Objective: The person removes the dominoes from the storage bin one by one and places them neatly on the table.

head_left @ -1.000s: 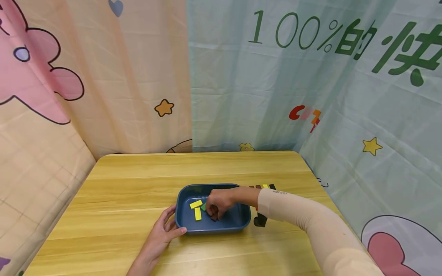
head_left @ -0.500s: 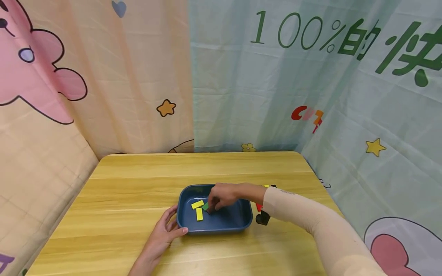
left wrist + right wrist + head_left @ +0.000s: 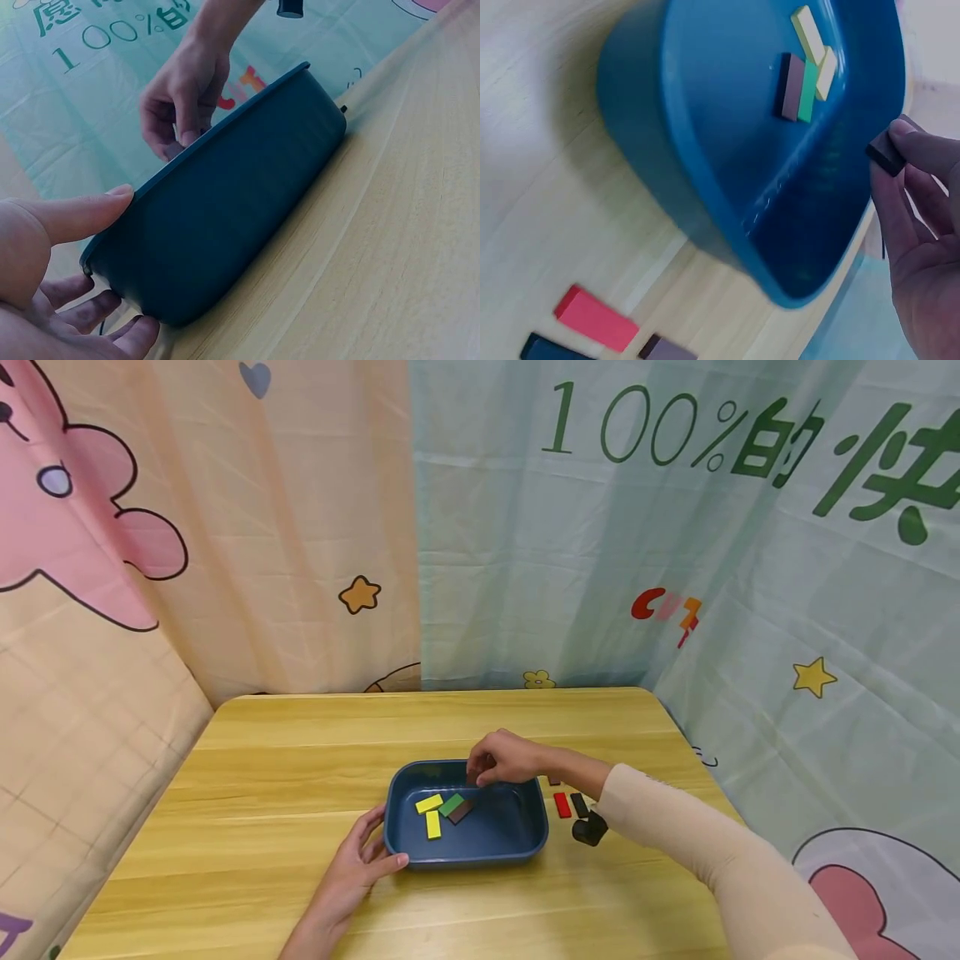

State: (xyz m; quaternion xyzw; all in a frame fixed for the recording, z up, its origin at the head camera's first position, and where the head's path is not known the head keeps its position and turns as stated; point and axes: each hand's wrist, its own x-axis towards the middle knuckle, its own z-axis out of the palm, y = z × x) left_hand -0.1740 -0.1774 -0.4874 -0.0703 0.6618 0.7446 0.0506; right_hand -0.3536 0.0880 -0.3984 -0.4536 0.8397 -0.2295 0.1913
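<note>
Right wrist view: what did the right hand (image 3: pixel 930 210) have?

Dark brown block (image 3: pixel 887 154), pinched between thumb and fingers. It was up by the far rim of the blue tub (image 3: pixel 498 835); couldn't tell if it hung inside or past the edge.

Left hand (image 3: pixel 356 867)?

Gripping the tub's left end, thumb on the rim, fingers against the outer wall.

What sat in the tub?

Two yellow blocks (image 3: pixel 433 825), a green block (image 3: pixel 451 806) and a second brown block (image 3: pixel 461 812) flat against the green one. All toward the left.

Risks?

The pinch looked like it covered only part of the block, so a loosened thumb could have dropped it on the rim and bounced it out. A low swing of that hand might have clipped the tub wall. If the left hand had pressed hard on the rim, the tub could have tipped or slid, I'd guess, shifting the blocks.

Surface, room?

Wood-grain table (image 3: pixel 300 760), rounded far corners. Right of the tub: a red block (image 3: pixel 562 805), a black block (image 3: pixel 579 805), a third brown block (image 3: pixel 554 781) partly hidden. Printed curtains (image 3: pixel 495 568) enclosed it: peach left, pale green right, stars, green lettering.
</note>
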